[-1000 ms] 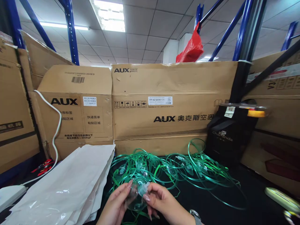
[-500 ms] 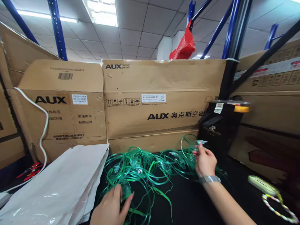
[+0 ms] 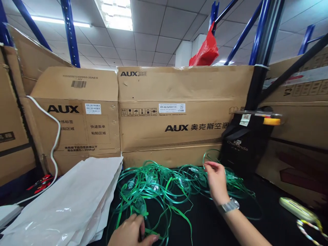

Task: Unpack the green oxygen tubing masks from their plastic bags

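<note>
A tangled heap of green clear tubing [image 3: 159, 184] with soft see-through face masks lies on the black surface. My left hand [image 3: 132, 230] is at the heap's near edge, just below a green mask [image 3: 139, 204]. Its thumb and index finger are apart, beside a flat green strap [image 3: 183, 214]; the other fingers are mostly hidden. Over the right part of the heap, my right hand [image 3: 216, 179] pinches a loop of the green tubing near the carton. The hand partly covers the pinch point. A metal-banded watch [image 3: 230, 205] is on my right wrist.
White plastic bags [image 3: 66, 201] lie at left, beside a white cable [image 3: 55, 143]. AUX cartons [image 3: 184, 89] stand behind the heap. At right are a black bag [image 3: 239, 150], a dark post and a pale green case [image 3: 297, 208] with a beaded loop.
My right hand has moved left, and the small connector seen in its fingers is out of sight. My left hand has drawn slightly down and right, off the mask. The view has shifted slightly.
</note>
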Available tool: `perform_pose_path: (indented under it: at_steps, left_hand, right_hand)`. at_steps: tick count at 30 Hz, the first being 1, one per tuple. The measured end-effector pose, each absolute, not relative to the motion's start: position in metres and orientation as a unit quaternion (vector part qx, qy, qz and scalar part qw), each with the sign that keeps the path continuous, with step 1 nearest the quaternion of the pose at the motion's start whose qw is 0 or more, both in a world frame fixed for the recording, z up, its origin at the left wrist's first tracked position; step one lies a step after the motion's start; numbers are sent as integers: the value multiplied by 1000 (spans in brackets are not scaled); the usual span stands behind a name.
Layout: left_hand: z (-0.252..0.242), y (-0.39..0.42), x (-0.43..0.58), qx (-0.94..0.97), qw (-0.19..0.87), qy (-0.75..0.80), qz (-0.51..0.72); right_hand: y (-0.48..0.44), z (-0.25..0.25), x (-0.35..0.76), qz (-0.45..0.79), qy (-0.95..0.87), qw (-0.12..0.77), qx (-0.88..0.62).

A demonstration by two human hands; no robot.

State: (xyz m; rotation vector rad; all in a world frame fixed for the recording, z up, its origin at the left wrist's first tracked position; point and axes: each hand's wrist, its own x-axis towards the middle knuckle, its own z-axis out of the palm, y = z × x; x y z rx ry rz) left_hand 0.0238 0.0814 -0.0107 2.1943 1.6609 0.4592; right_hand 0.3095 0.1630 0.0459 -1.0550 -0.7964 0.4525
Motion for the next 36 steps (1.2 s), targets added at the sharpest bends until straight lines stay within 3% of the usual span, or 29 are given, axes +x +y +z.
perform_pose_path:
  at_steps: [3,5,7,9,11,13,16,19,22,28,32,36]
  left_hand:
    - [-12,85,24,781,220,563,160]
    - [-12,88,26,774,238,545,218]
    - [-11,89,28,750,290,513,301]
    - [-7,88,30,705,380,474,367]
    - [-3,87,30,657,445,449,411]
    - [0,86,30,633,447,444,450]
    - [-1,86,29,641,392,465,469]
    - [-9,88,31,683,367,492,396]
    - [-19,91,34,705,374,485,356]
    - [-31,98,32,714,409,477,308]
    - [-32,98,28,743,354,495,277]
    - [-26,94,28,721,290,531,337]
  right_hand:
    - [133,43,260,302,-531,649,-454]
    - [112,36,232,378,-740,396,-391]
    - [97,25,213,358,-811,251,-389]
    - [90,15,202,301,-836,203,-411]
    - [90,10,200,269,-841,217,-417]
    - [95,10,202,286,-820,275,-412]
    - [103,18,210,420,-728,354,-411]
    - [109,28,217,576,-618,395,-360]
    - [109,36,221,646,-542,450,-295]
    - [107,44,224,699,-430,525,-226]
    - [111,46,229,695,-355,582,-228]
    - [119,45,233,685,-319,608,-243]
